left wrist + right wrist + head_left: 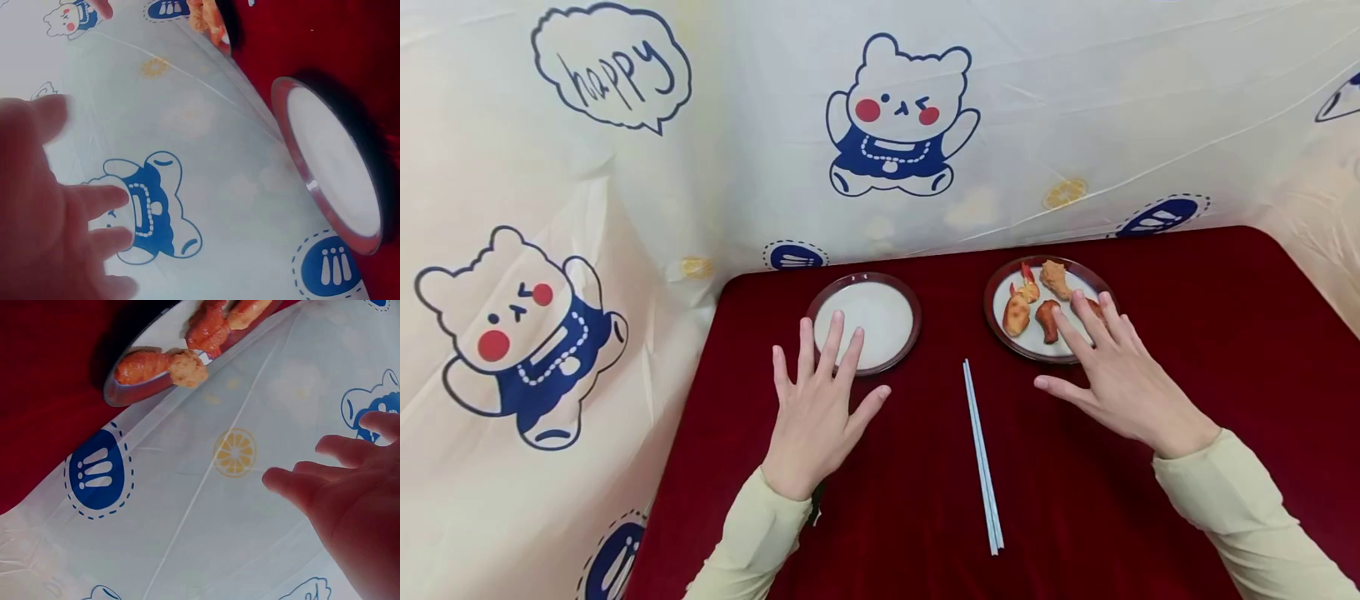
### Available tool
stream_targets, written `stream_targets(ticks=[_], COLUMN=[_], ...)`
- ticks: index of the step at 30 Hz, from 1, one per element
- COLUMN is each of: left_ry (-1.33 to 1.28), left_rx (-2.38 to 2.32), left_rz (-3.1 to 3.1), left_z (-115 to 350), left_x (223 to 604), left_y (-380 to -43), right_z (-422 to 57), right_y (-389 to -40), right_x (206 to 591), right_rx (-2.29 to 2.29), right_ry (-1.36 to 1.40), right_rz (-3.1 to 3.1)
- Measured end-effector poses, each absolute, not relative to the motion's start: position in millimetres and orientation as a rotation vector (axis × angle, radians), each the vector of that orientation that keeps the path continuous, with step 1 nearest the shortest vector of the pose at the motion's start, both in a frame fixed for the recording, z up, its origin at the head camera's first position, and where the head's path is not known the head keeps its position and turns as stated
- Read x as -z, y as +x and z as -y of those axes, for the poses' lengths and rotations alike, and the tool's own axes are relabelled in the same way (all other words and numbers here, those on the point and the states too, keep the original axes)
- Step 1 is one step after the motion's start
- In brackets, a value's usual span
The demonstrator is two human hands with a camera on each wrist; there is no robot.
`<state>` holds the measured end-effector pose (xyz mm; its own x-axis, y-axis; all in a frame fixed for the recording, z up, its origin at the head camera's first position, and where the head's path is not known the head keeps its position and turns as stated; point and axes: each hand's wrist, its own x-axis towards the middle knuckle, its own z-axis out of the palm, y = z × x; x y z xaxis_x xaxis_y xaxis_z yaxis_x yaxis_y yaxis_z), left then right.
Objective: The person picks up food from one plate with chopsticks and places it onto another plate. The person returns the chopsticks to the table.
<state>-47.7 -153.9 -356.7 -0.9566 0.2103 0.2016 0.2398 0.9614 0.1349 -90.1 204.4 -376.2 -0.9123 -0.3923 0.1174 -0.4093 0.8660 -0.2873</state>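
My left hand point(814, 417) hovers with fingers spread, its fingertips overlapping the near edge of a bare white plate point(880, 321) with a brown rim. My right hand point(1120, 383) is likewise spread, and its fingers partly cover a second brown-rimmed plate point(1000, 329) in the head view. That plate bears several fried-looking food pieces: a drumstick point(1056, 279), a shrimp point(1027, 287), an oval golden piece point(1017, 315) and a browner piece point(1047, 321). Another piece is mostly hidden by the right fingers. Between the hands lies a pair of pale blue chopsticks point(982, 458). Neither hand holds anything.
A dark red cloth point(910, 500) covers the table. Behind it and along both sides hangs a white curtain point(760, 150) printed with cartoon bears, meeting the table's far edge just past the plates.
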Motion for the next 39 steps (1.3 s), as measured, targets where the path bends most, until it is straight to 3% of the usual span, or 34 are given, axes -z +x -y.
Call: stream_targets(ticks=[15,26,32,39], left_ry=[-0.338,0.152,0.423,0.521], left_rx=[0.443,1.068,1.582,1.729], left_rz=[2.888,2.367,2.320,2.288], left_z=[148,182,194,197], left_x=[354,340,365,408], left_y=[-56,-67,-62,-76], right_z=[-204,-154,-138,-124], right_y=[-94,-67,-61,-57], right_x=[368,360,388,408], right_rx=[-0.608,-1.054,-1.004,-0.891], right_ry=[0.722,1.017,1.217,1.318], right_rz=[2.841,2.311,2.524,2.996])
